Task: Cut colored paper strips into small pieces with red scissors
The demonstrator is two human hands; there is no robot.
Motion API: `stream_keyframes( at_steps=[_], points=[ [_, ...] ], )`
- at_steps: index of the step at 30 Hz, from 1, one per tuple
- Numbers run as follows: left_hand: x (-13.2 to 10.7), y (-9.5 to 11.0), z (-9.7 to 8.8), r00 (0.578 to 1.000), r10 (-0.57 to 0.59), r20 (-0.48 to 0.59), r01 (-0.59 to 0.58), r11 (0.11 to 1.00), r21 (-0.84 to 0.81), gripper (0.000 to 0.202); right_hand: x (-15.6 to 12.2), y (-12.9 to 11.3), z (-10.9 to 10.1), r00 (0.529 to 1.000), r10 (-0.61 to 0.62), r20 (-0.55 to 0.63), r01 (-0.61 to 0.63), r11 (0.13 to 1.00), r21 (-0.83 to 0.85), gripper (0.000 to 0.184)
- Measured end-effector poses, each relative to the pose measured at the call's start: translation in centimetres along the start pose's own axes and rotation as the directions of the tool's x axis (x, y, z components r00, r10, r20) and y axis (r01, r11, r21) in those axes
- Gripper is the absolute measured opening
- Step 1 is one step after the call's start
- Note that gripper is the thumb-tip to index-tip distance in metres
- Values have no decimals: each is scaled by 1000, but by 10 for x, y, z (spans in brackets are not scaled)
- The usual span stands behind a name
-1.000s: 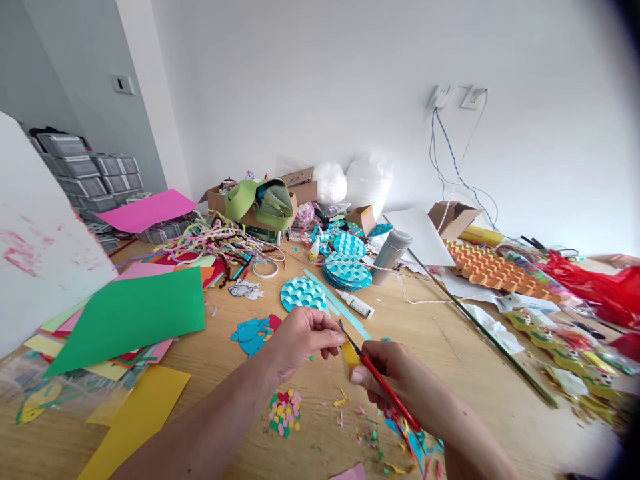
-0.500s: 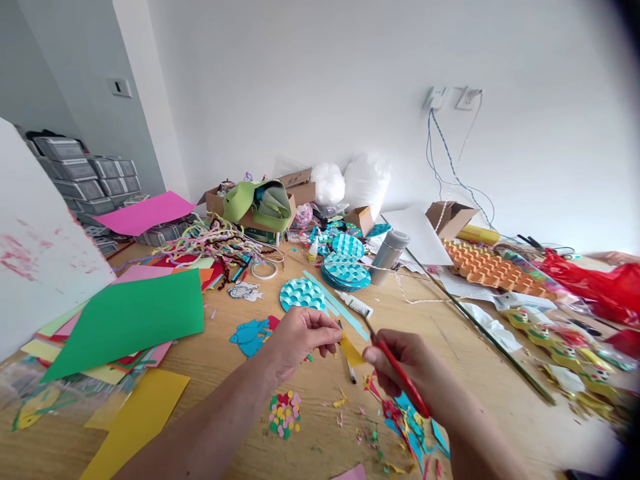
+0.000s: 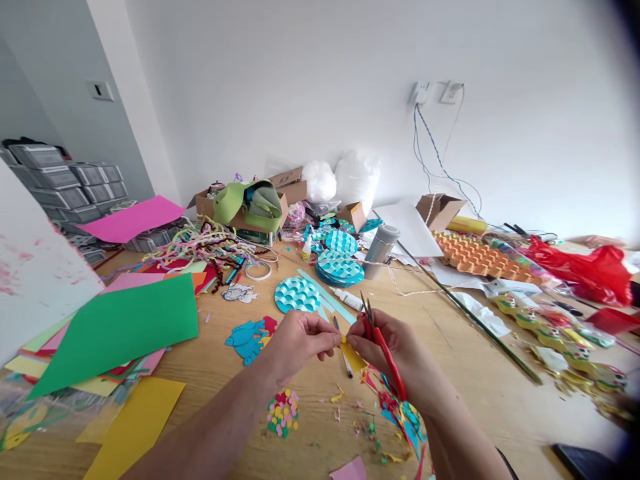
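Between thumb and fingertips, my left hand (image 3: 304, 340) pinches a small yellow piece of paper (image 3: 354, 360). Red-handled scissors (image 3: 389, 363) rest in my right hand (image 3: 407, 347), blades pointing up and away from the paper. The right thumb and a finger also touch the paper's edge, so both hands meet at it. Below lies a pen (image 3: 346, 357), partly covered by the hands. A heap of small coloured paper dots (image 3: 283, 412) sits nearer me, and cut scraps (image 3: 400, 413) lie under my right wrist. Blue paper fish (image 3: 246, 340) are left of my left hand.
Round turquoise scalloped discs (image 3: 299, 295), a glue bottle (image 3: 347, 298) and a grey flask (image 3: 381, 252) stand or lie beyond my hands. Coloured sheets (image 3: 120, 333) cover the left side. A long thin stick (image 3: 480, 327) crosses the right, near an orange egg tray (image 3: 480, 257).
My right hand has come in to the left and its fingertips now touch the yellow paper. The scissors have turned more upright. The whole view has shifted slightly.
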State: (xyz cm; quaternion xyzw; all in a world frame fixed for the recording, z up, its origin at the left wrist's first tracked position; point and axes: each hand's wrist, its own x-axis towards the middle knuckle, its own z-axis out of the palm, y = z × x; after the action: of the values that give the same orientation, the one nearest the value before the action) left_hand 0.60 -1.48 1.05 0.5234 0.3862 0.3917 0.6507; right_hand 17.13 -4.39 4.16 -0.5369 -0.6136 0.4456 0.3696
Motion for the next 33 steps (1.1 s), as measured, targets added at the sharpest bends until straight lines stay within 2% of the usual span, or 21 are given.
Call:
stream_keyframes(
  at_steps=[8, 18, 28, 33],
  points=[
    [-1, 2, 2, 1000, -3, -2, 3, 995, 99, 19, 3, 7, 3, 1000, -2, -24, 1, 999, -46, 26],
    [-2, 3, -1, 1000, -5, -1, 5, 995, 99, 18, 3, 2, 1, 1000, 5, 6, -5, 1000, -4, 26],
    [-1, 1, -2, 993, -61, 104, 42, 983, 178, 15, 2, 3, 4, 995, 19, 100, -14, 998, -55, 19],
    [-1, 2, -2, 992, -77, 100, 53, 974, 218, 12, 2, 5, 2, 993, -27, 114, 40, 993, -114, 15]
  ],
)
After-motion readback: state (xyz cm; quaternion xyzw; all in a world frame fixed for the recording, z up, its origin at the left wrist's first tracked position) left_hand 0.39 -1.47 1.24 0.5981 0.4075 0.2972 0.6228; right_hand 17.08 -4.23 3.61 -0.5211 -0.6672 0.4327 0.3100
